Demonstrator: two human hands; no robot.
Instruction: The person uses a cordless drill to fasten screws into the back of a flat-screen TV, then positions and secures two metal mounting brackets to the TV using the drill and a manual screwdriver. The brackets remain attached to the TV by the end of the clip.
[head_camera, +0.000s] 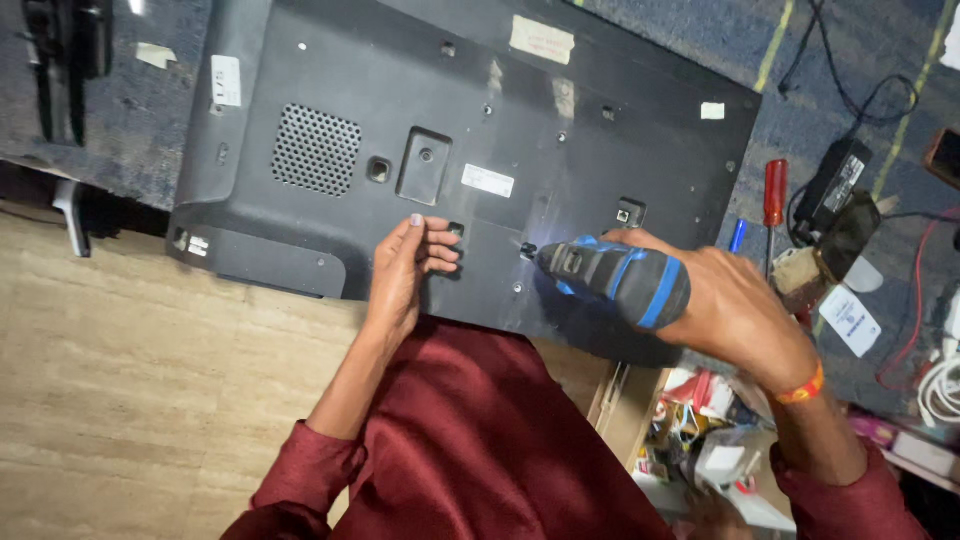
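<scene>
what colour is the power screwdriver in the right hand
Black with blue trim, power screwdriver gripped by the right hand; head view.

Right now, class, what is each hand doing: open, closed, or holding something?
Left hand: fingers curled, resting on the TV back panel, holding nothing visible.
Right hand: closed around the blue-and-black cordless screwdriver, tip at the panel.

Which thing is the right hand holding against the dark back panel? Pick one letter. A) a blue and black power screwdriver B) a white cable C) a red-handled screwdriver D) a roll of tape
A: the right hand grips a blue and black power screwdriver with its tip at the back panel, while the red-handled screwdriver lies untouched on the bench.
</scene>
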